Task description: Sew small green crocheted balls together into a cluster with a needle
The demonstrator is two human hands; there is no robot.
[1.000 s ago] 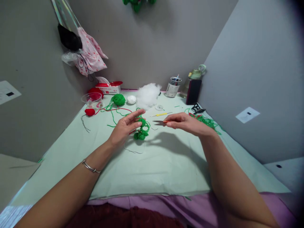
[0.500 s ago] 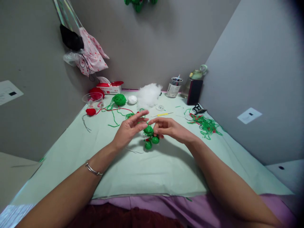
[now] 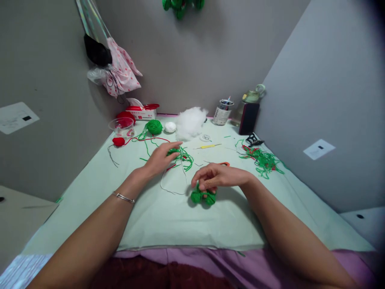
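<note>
The table (image 3: pixel 168 230) wears a pale green cover. Loose green yarn (image 3: pixel 187 159) lies at the left hand (image 3: pixel 162 157); scissors (image 3: pixel 225 163) lie just beyond the right hand (image 3: pixel 215 176), with tangled yarn scraps (image 3: pixel 264 159) to its right. Ahead, between the hands, are a yellow hook (image 3: pixel 209 146) and white stuffing (image 3: pixel 191 123). A green yarn ball (image 3: pixel 154 127) sits beyond the left hand, a can (image 3: pixel 221 116) beyond the right.

The orange-handled scissors (image 3: pixel 224 163), in the right hand's grip (image 3: pixel 215 176) a second ago, now lie on the counter (image 3: pixel 168 224) just behind it. The green crocheted piece (image 3: pixel 211 198) has moved from beside the left hand's grip (image 3: pixel 161 158) toward the counter's front, under the right fingers, well apart from the left.
</note>
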